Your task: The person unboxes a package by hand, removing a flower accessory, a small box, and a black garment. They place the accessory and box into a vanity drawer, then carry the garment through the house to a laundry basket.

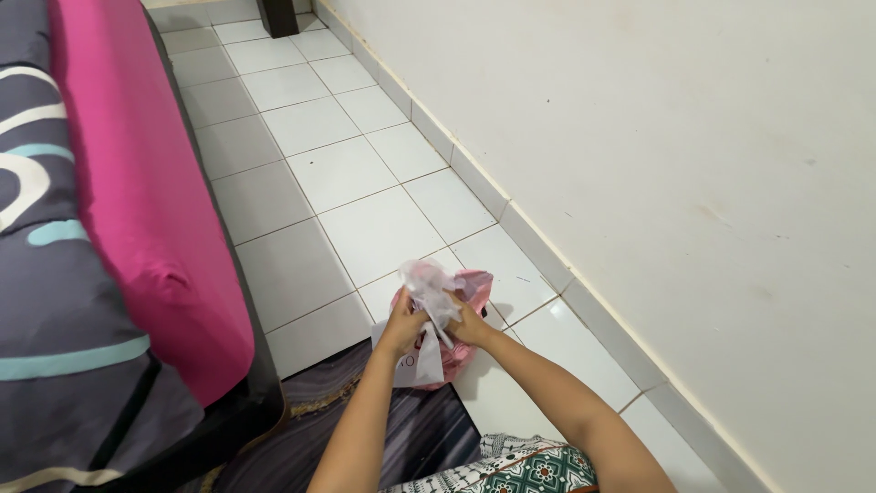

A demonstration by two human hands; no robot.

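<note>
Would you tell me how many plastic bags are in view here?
2. A pink plastic bag sits on the tiled floor by the wall; a clear plastic bag is gripped above it by both hands. Others may be hidden inside.

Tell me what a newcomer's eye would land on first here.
The bright pink mattress edge along the left, under a grey patterned blanket, stands out most. Low in the middle, the left hand and right hand grip a crumpled clear plastic bag above a pink bag on the white tiled floor.
</note>
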